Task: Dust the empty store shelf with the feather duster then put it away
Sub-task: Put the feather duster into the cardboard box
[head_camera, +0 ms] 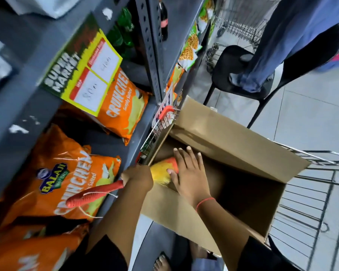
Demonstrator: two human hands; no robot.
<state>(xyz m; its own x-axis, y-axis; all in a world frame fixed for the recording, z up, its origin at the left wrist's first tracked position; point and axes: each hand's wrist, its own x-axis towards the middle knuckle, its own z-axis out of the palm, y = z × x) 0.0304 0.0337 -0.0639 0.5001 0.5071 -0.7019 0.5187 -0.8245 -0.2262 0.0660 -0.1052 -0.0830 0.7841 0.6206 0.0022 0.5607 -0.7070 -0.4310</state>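
The feather duster (160, 171) has a red ribbed handle with a white cord and a yellow-and-orange head. My left hand (140, 178) grips the handle near the head, just outside the left wall of an open cardboard box (233, 133). The duster's head lies inside the box over that wall. My right hand (188, 171) rests flat on the head, fingers spread, pressing it down. The grey metal store shelf (18, 106) runs along the left.
Orange Crunchex chip bags (67, 173) fill the shelf below a yellow price sign (90, 75). The box sits in a wire shopping cart (311, 202). A black chair (243, 75) with another person's legs on it stands behind, on the tiled floor.
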